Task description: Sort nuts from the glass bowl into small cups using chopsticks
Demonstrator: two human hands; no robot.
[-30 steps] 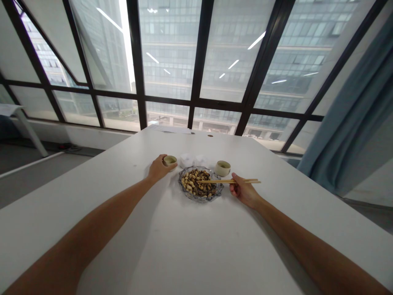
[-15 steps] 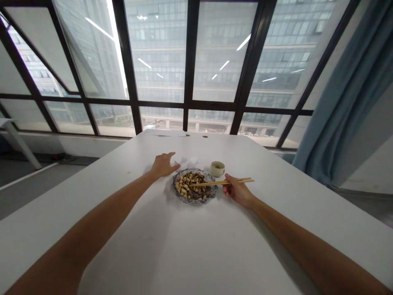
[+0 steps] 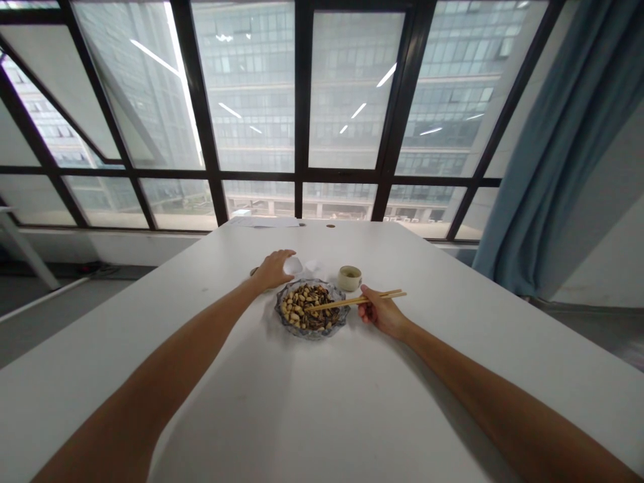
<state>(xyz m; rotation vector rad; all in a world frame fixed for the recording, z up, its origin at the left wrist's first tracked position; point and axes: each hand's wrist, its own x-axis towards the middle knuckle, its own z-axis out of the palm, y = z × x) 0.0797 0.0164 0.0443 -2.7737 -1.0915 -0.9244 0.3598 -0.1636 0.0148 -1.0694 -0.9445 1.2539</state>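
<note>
In the head view, my left hand is curled around a small white cup, thumb in front and fingers behind. The cup is tilted, just behind the glass bowl's left side. Between my hands sits a scalloped clear glass bowl of mixed nuts and dark seeds. My right hand grips a pair of wooden chopsticks held nearly level, with their tips resting among the nuts. A pale green ceramic cup stands behind the bowl, near my right hand.
Another whitish item, too faint to name, lies behind the bowl. Sheets of paper and a small brown round thing are at the far end of the white table. Windows rise beyond, and a blue curtain hangs at right.
My left hand has closed from a spread pose onto the small white cup, which now shows tilted. My right hand keeps the chopsticks in the nuts. The whole view has shifted slightly.
</note>
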